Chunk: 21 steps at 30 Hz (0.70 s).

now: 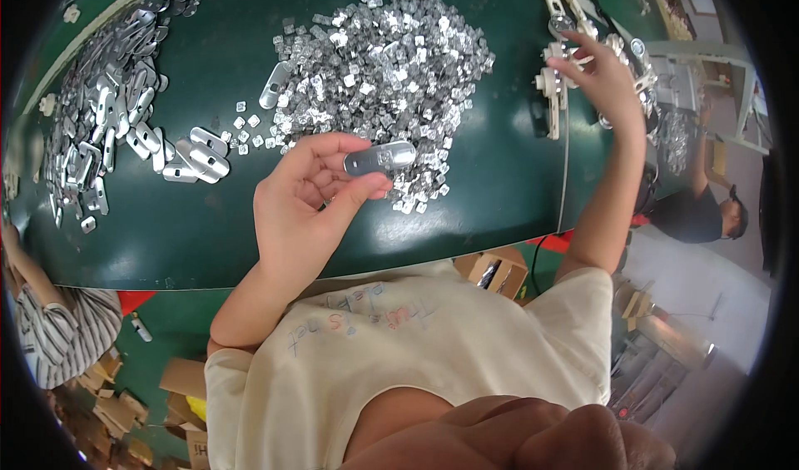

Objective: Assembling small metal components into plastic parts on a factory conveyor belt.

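Observation:
My left hand (pixel 304 191) is closed on an oblong silver metal plate (pixel 379 159) with rounded ends, pinched between thumb and fingers above the table. Below and beyond it spreads a large heap of small square silver metal pieces (pixel 383 62). At the far right, my right hand (pixel 601 77) reaches over white parts (pixel 553 83) with shiny fittings. Its thumb and forefinger are apart beside these parts, and nothing shows held between them. One loose oblong plate (pixel 275 85) lies on the heap's left edge.
A pile of oblong metal plates (pixel 121 108) covers the green table's (pixel 466 220) left side. Another person's striped sleeve (pixel 71 329) is at the lower left. Cardboard boxes (pixel 493 270) stand below the table edge. A second person (pixel 695 214) is at the far right.

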Each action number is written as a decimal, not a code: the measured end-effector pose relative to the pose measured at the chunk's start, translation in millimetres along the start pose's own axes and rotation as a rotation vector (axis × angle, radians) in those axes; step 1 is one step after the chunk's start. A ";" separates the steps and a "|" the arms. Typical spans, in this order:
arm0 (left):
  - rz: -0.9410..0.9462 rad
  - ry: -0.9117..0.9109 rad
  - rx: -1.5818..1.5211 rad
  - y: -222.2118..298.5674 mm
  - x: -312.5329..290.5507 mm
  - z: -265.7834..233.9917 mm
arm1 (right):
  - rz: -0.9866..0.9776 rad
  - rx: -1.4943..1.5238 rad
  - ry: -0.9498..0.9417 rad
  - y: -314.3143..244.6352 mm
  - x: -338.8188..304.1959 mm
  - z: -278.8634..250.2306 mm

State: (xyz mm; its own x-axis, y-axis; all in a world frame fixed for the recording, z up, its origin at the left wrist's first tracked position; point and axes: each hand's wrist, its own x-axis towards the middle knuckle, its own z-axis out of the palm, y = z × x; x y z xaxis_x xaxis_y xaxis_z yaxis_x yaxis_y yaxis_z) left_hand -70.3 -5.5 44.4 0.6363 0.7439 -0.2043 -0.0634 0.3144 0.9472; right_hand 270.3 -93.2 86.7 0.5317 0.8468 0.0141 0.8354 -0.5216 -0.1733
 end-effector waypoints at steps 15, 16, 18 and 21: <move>0.076 -0.001 -0.057 -8.6 -5.1 -7.1 | -0.164 1.214 0.162 -41.8 -16.2 -21.2; 0.081 0.013 -0.066 -5.8 -6.2 -7.7 | -0.268 1.252 0.023 -50.4 -21.1 -19.0; 0.128 0.003 -0.072 -3.2 -3.1 -7.8 | -0.400 1.254 0.012 -82.9 -31.2 -9.9; 0.188 -0.044 -0.018 -0.9 -1.2 -10.7 | -0.443 1.235 -0.024 -121.7 -53.8 11.8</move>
State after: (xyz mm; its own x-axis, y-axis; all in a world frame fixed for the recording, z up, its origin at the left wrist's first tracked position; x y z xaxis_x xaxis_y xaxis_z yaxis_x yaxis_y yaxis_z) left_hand -79.2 -0.4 41.1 0.6449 0.7642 -0.0123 -0.1981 0.1827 0.9630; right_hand 138.4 -74.1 95.4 0.2338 0.9291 0.2867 0.2528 0.2267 -0.9406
